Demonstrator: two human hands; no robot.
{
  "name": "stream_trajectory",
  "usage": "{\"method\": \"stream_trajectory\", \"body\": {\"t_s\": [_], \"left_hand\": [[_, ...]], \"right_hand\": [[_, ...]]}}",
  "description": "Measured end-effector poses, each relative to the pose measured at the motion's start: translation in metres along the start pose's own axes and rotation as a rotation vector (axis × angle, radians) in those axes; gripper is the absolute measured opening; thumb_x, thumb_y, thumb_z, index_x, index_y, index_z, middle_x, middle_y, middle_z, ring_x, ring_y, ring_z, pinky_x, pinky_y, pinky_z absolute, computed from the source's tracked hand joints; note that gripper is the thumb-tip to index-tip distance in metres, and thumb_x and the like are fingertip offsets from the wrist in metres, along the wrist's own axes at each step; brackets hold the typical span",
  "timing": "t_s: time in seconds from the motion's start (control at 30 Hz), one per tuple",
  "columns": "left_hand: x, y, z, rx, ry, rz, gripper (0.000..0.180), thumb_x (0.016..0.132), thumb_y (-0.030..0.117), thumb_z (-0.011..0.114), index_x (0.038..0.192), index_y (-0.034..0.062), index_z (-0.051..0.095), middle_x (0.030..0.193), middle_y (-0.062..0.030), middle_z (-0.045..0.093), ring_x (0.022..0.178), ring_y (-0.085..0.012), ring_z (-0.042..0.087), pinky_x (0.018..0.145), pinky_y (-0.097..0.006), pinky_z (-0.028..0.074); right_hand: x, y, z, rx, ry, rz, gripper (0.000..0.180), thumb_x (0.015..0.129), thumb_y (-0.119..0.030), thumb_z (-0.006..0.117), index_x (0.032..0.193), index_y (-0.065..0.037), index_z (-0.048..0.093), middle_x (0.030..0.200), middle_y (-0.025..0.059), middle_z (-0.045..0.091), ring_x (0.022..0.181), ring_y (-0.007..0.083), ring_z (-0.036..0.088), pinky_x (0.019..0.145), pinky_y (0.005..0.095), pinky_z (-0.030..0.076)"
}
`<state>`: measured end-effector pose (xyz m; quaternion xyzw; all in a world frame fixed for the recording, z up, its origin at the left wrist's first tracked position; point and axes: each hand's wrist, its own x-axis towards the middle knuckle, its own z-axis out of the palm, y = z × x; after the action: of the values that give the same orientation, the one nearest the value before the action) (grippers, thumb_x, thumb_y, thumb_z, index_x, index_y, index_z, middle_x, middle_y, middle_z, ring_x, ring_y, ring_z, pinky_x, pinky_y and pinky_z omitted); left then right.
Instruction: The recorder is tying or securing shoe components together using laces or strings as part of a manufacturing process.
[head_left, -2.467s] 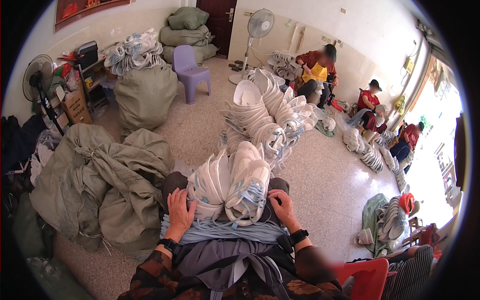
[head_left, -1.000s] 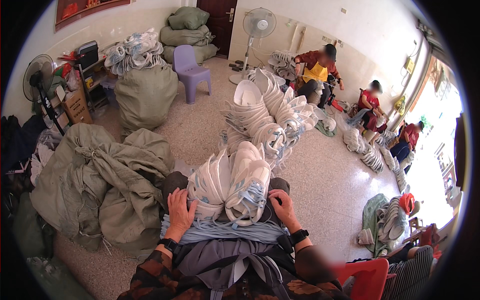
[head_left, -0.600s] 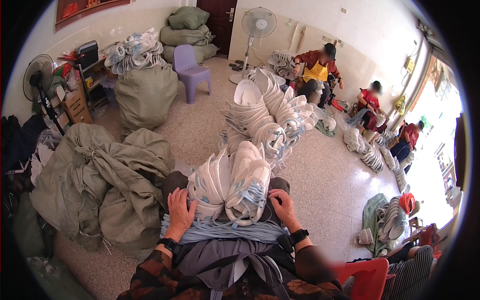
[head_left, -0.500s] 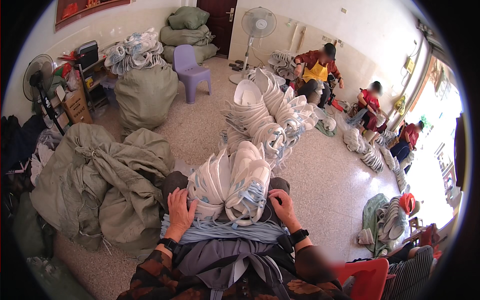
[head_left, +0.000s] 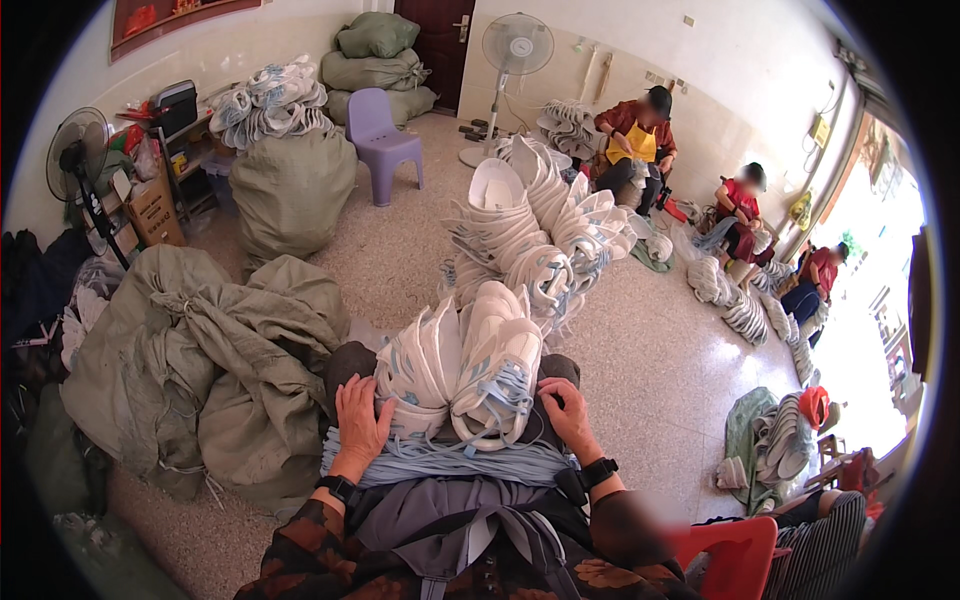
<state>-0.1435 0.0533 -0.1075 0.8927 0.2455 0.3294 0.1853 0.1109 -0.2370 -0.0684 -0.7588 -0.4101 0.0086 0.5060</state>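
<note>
My left hand (head_left: 361, 416) lies with its fingers apart on my left knee, beside a stack of white shoe uppers (head_left: 412, 372). On the other knee rests my right hand (head_left: 567, 413), its fingers loosely bent and nothing visible in them. Between the hands, on my lap, a white shoe upper with light blue laces (head_left: 497, 385) leans against that stack. A bundle of light blue laces (head_left: 450, 466) lies across my lap, nearer to me than the uppers. Dark watch-like bands circle both wrists.
A large pile of white uppers (head_left: 500, 225) stands ahead. Grey-green sacks (head_left: 190, 370) lie at left, with a purple chair (head_left: 383, 150) and a standing fan (head_left: 517, 45) farther back. Several people sit at right among rows of uppers (head_left: 745, 318). A red chair (head_left: 735, 550) stands near right.
The co-worker in the yellow apron has brought the arms in closer to the body. My hands and the uppers on my lap stay where they were.
</note>
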Motion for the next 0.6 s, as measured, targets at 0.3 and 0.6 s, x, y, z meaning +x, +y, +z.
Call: {"method": "stream_trajectory", "body": {"t_s": [0.3,0.6], "left_hand": [[-0.001,0.000,-0.001,-0.011,0.010,0.015,0.052,0.093,0.035,0.063,0.126,-0.0039,0.058,0.131,-0.0199,0.058,0.133,-0.0403,0.045,0.117,-0.056,0.025],[0.009,-0.011,-0.010,-0.044,-0.024,0.074,0.045,0.094,0.028,0.066,0.127,-0.0016,0.058,0.129,-0.0212,0.059,0.128,-0.0405,0.051,0.112,-0.053,0.034]], "right_hand": [[-0.003,-0.001,0.004,0.029,0.033,0.009,0.006,0.087,-0.001,0.063,0.093,0.000,0.065,0.108,0.0134,0.069,0.102,0.0291,0.065,0.092,0.0370,0.050],[0.003,0.007,0.002,0.277,0.060,0.144,0.012,0.095,-0.005,0.063,0.102,0.002,0.067,0.098,0.0046,0.070,0.090,0.0114,0.063,0.083,0.0263,0.051]]}}
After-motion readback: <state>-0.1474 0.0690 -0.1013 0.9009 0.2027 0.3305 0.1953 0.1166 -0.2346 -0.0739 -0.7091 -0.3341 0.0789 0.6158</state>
